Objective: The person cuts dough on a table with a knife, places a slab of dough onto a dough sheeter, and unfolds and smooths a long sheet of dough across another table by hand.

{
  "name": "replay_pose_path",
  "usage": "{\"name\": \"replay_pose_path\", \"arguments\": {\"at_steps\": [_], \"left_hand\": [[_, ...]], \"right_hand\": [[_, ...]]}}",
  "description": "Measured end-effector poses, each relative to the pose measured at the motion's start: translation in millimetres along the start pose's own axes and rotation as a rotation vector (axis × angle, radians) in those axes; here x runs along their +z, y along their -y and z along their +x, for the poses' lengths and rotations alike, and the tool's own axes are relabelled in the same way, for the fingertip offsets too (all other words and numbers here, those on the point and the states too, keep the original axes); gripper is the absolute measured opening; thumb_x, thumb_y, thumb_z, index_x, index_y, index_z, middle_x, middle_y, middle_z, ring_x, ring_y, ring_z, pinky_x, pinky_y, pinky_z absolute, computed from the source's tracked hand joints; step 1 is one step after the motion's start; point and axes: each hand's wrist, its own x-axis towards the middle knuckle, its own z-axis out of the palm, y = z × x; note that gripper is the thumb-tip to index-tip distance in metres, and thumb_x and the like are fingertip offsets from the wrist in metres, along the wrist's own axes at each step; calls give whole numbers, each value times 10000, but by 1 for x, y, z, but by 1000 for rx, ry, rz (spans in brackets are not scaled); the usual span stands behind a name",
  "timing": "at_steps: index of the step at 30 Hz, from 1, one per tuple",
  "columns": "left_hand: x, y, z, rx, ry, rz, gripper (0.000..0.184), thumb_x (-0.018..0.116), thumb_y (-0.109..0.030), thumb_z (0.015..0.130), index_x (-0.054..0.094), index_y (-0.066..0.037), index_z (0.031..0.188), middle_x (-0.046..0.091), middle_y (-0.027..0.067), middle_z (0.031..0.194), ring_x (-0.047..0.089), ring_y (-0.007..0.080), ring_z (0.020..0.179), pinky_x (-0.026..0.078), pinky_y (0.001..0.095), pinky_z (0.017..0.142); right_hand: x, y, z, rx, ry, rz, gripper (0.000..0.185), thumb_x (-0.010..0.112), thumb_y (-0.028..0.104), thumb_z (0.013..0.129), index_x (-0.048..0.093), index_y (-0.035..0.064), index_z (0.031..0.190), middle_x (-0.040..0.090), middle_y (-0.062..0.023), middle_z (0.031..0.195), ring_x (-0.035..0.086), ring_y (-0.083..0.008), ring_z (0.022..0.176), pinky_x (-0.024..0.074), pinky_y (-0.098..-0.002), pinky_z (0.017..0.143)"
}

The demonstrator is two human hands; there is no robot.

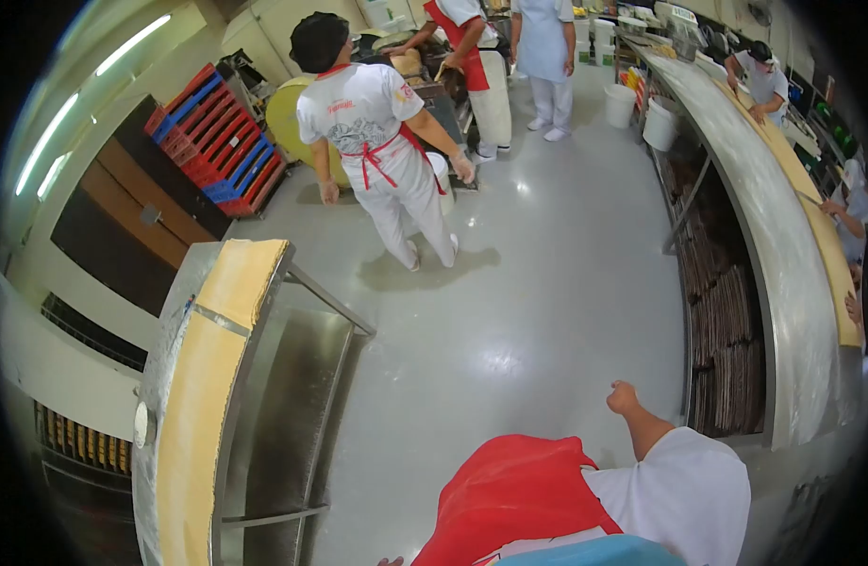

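Note:
My right hand [623, 397] hangs in front of my red apron at the lower right, its fingers curled and nothing visible in it. Only a sliver of my left hand [391, 562] shows at the bottom edge, so what its fingers do is hidden. To the left stands a metal table [175, 354] bearing a long yellow dough sheet [200, 406]. A flat metal strip [222, 321] lies across the sheet. Neither hand touches the table or the dough.
A co-worker [368, 113] stands ahead near machinery, others farther back. At right, a long worktable [736, 160] carries another dough sheet [811, 222], with people along its far side and stacked trays [726, 340] below. Red and blue crates [217, 141] stand back left; white buckets [660, 123] sit by the worktable.

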Motion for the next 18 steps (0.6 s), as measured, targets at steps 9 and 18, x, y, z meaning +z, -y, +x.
{"name": "replay_pose_path", "arguments": {"at_steps": [9, 18], "left_hand": [[3, 3, 13, -30, 1, -53, 769, 735, -392, 807, 511, 90, 1363, 494, 315, 1415, 516, 404, 1305, 414, 431, 1101], [-16, 33, 39, -21, 1, -51, 771, 739, -394, 799, 518, 95, 1352, 494, 316, 1413, 515, 406, 1305, 414, 433, 1101]], "right_hand": [[2, 18, -2, -10, 35, 0, 493, 613, 78, 744, 636, -16, 1227, 650, -253, 1206, 604, -388, 1171, 492, -426, 1004], [31, 44, -26, -6, -40, 3, 492, 569, 31, 700, 660, -1, 1182, 670, -252, 1162, 633, -397, 1125, 508, -417, 983]]}}
